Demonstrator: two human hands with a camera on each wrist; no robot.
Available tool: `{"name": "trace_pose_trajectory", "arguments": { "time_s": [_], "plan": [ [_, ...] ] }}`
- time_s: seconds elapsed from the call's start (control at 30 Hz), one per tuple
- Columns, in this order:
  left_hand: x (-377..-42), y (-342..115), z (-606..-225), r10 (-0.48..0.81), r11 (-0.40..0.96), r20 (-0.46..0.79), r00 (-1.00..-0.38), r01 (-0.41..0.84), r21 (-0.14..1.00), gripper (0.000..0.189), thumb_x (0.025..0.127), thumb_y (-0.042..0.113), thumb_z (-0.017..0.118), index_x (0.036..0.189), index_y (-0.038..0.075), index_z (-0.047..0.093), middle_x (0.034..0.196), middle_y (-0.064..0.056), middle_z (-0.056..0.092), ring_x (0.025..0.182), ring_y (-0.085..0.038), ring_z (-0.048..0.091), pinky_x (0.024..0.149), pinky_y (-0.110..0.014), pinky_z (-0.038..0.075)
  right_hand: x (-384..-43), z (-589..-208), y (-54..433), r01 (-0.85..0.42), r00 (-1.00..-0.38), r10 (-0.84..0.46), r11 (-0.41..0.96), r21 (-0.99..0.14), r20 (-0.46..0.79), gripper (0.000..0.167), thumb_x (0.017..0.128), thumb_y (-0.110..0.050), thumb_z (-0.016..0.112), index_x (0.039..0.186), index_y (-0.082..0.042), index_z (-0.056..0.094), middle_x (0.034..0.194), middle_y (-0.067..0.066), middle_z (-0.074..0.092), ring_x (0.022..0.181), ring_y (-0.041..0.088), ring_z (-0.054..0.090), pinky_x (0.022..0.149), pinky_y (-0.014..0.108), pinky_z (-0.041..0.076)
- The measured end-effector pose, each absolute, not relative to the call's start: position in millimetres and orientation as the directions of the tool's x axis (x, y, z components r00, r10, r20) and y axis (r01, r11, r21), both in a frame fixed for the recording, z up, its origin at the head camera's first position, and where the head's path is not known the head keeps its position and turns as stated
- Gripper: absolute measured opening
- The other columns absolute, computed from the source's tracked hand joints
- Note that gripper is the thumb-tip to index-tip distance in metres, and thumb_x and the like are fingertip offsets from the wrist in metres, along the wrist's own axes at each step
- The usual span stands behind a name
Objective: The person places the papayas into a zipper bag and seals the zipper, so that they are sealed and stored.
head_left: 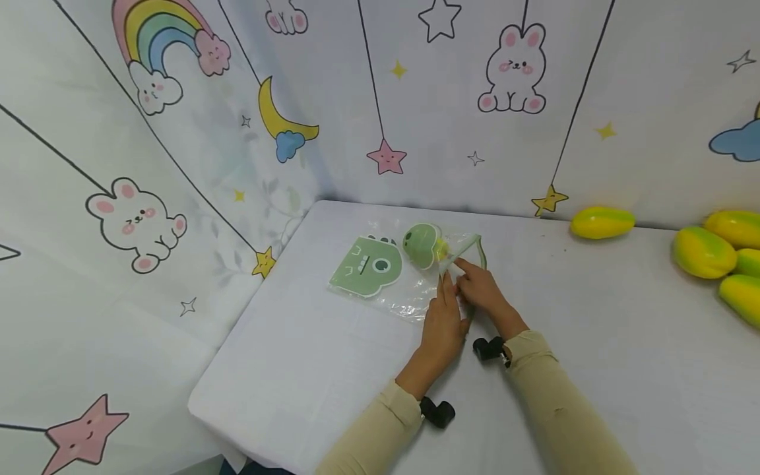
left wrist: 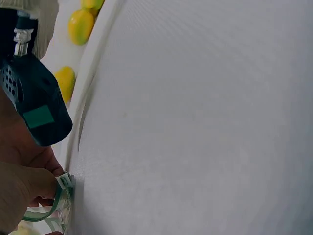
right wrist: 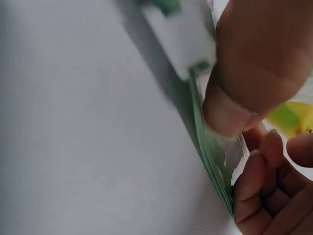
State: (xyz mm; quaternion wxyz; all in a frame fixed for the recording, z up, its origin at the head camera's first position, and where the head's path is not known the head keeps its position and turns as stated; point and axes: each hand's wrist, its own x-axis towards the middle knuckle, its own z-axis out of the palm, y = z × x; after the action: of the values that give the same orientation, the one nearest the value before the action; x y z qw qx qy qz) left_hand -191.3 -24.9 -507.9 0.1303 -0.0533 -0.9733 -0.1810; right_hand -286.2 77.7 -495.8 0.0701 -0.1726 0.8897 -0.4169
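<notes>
A clear plastic bag with green dinosaur prints lies flat on the table, its green-edged mouth raised at the right. My left hand grips the near part of this mouth. Just beyond it, my right hand pinches the edge, close to the left fingers. In the right wrist view, the right thumb presses on the folded green edge, with curled fingers of the left hand beside it. The left wrist view shows the green rim at the fingers.
One yellow-green mango lies by the table's back edge. Several more mangoes are grouped at the far right. White cloth covers the table, and a printed curtain hangs behind it.
</notes>
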Motion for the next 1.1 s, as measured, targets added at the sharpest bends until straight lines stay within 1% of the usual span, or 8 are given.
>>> {"name": "trace_pose_trajectory", "arguments": {
  "time_s": [0.23, 0.37, 0.5, 0.67, 0.77, 0.87, 0.97, 1.1],
  "plan": [
    [-190.2, -15.8, -505.9, 0.06, 0.92, 0.275, -0.959, 0.16, 0.357, 0.103, 0.08, 0.017, 0.08, 0.154, -0.002, 0.011, 0.156, -0.018, 0.03, 0.094, -0.023, 0.059, 0.081, -0.032, 0.051, -292.8, -492.7, 84.0, -0.356, -0.903, -0.424, 0.661, -0.66, 0.062, 0.051, 0.091, -0.005, 0.046, 0.142, -0.001, 0.049, 0.093, 0.019, 0.07, 0.08, 0.03, 0.059, 0.083, 0.05, 0.048],
    [-189.8, -11.6, -504.0, 0.055, 0.922, 0.272, -0.961, 0.153, 0.356, 0.102, 0.08, 0.019, 0.08, 0.153, -0.003, 0.012, 0.153, -0.018, 0.033, 0.094, -0.023, 0.058, 0.08, -0.031, 0.051, -287.5, -491.0, 94.7, -0.344, -0.917, -0.385, 0.64, -0.686, 0.101, 0.047, 0.092, -0.004, 0.045, 0.139, -0.006, 0.053, 0.084, 0.015, 0.071, 0.068, 0.023, 0.058, 0.069, 0.041, 0.048],
    [-190.5, -16.2, -501.6, 0.032, 0.921, 0.226, -0.974, 0.116, 0.371, 0.103, 0.083, 0.022, 0.079, 0.154, -0.003, 0.008, 0.154, -0.017, 0.031, 0.097, -0.023, 0.058, 0.082, -0.031, 0.052, -277.0, -486.7, 114.8, -0.318, -0.943, -0.272, 0.577, -0.752, 0.19, 0.036, 0.096, -0.004, 0.047, 0.129, -0.007, 0.061, 0.07, 0.009, 0.068, 0.053, 0.013, 0.051, 0.053, 0.028, 0.042],
    [-191.7, -41.3, -499.4, -0.03, 0.911, 0.218, -0.976, 0.063, 0.408, 0.104, 0.083, 0.02, 0.078, 0.155, -0.001, 0.006, 0.155, -0.018, 0.031, 0.1, -0.025, 0.057, 0.083, -0.034, 0.051, -271.7, -473.9, 148.0, -0.326, -0.944, -0.157, 0.569, -0.755, 0.29, 0.023, 0.097, -0.005, 0.051, 0.112, -0.003, 0.069, 0.076, 0.013, 0.069, 0.057, 0.014, 0.056, 0.05, 0.025, 0.045],
    [-189.8, -59.5, -496.8, -0.066, 0.897, 0.219, -0.974, 0.038, 0.44, 0.103, 0.083, 0.016, 0.078, 0.155, -0.002, 0.006, 0.154, -0.02, 0.032, 0.099, -0.028, 0.057, 0.083, -0.037, 0.051, -273.4, -470.5, 174.7, -0.299, -0.937, -0.045, 0.623, -0.723, 0.348, 0.021, 0.096, -0.006, 0.052, 0.106, -0.001, 0.07, 0.084, 0.017, 0.071, 0.065, 0.016, 0.059, 0.055, 0.019, 0.044],
    [-187.0, -73.9, -495.3, -0.094, 0.886, 0.199, -0.976, 0.009, 0.463, 0.103, 0.083, 0.014, 0.077, 0.156, -0.001, 0.005, 0.156, -0.021, 0.03, 0.101, -0.029, 0.056, 0.084, -0.039, 0.051, -273.8, -469.1, 209.1, -0.242, -0.902, 0.086, 0.711, -0.66, 0.423, 0.022, 0.095, -0.007, 0.052, 0.107, 0.003, 0.068, 0.094, 0.023, 0.067, 0.077, 0.028, 0.06, 0.067, 0.031, 0.047],
    [-185.3, -82.4, -495.4, -0.115, 0.88, 0.189, -0.975, -0.011, 0.476, 0.103, 0.083, 0.013, 0.078, 0.156, 0.0, 0.005, 0.156, -0.02, 0.029, 0.101, -0.03, 0.056, 0.085, -0.04, 0.05, -272.0, -466.7, 249.9, -0.15, -0.859, 0.188, 0.797, -0.585, 0.477, 0.027, 0.092, -0.006, 0.053, 0.112, 0.01, 0.062, 0.108, 0.032, 0.059, 0.097, 0.046, 0.055, 0.084, 0.054, 0.041],
    [-185.5, -84.5, -495.0, -0.117, 0.882, 0.204, -0.972, -0.007, 0.472, 0.103, 0.081, 0.012, 0.079, 0.155, -0.001, 0.008, 0.154, -0.021, 0.032, 0.098, -0.031, 0.056, 0.083, -0.04, 0.05, -269.4, -459.3, 306.1, 0.022, -0.892, 0.231, 0.88, -0.474, 0.388, 0.044, 0.091, -0.007, 0.048, 0.127, 0.019, 0.047, 0.135, 0.042, 0.039, 0.124, 0.059, 0.036, 0.101, 0.068, 0.027]
  ]
}}
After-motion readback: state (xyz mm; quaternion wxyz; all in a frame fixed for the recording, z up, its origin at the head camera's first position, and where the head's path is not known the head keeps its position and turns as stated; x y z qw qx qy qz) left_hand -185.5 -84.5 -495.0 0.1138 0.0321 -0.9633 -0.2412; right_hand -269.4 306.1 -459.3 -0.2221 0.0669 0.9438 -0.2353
